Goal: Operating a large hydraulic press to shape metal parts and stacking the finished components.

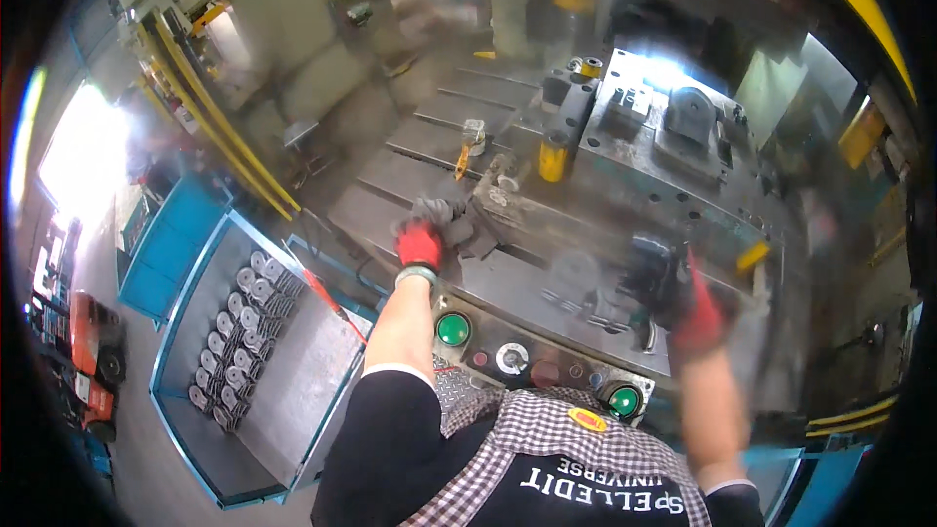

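Observation:
My left hand [422, 239], in a red glove with grey fingers, is at the near left of the press bed [390, 176]. Its fingers are curled over a dark grey metal part [472, 232], whose full shape is partly hidden. Farther right, my right hand [683, 298], in a red and dark glove, is smeared by motion above the bed's near edge. Just left of it lie blurred grey metal pieces [590, 298]. I cannot make out whether the right hand grips anything.
A die block [625, 161] with an upright rounded form stands at the right. Yellow cylinders [552, 156] flank it. Nearest me is a control panel [512, 359] with green buttons. At the left, a blue-edged bin [293, 420] holds several stacked metal parts [239, 332].

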Demonstrator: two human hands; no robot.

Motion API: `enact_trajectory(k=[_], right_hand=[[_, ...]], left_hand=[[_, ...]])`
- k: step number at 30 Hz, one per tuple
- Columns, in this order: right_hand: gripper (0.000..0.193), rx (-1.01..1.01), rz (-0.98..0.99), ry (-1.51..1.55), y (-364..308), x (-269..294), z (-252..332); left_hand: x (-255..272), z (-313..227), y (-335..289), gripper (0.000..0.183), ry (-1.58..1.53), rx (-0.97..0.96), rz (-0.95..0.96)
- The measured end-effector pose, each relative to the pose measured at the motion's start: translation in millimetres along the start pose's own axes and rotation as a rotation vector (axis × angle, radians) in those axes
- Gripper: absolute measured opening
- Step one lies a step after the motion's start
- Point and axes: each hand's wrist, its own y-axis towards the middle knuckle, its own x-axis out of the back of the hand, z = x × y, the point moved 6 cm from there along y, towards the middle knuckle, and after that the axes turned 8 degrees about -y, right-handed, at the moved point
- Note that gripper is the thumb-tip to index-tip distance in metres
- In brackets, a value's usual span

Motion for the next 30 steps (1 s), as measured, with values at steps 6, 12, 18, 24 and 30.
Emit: enact_trajectory(k=[6, 12, 18, 24, 30], right_hand=[[0.065, -0.076, -0.015, -0.035, -5.9, 7.3, -17.7], [0.054, 0.082, -0.007, -0.192, 10.9, -19.5, -28.6], [0.045, -0.053, -0.071, -0.371, 38.3, -95.0, 10.3], [0.039, 0.331, 0.006, -0.753, 53.6, -124.7, 65.3], [0.032, 0.595, -0.076, -0.556, 79.9, -84.7, 117.6]], left_hand=[[79.3, 11.2, 48.8, 0.025, -0.765, -0.196, -0.295], [206.7, -141.2, -15.8, 0.020, -1.182, -0.359, -0.076], [249.3, -221.8, -72.8, 0.019, -1.094, -0.807, 0.059], [257.0, -268.2, -117.8, 0.024, -1.054, -0.842, 0.117], [214.1, -267.9, -115.0, 0.055, -1.632, -0.719, 0.577]])
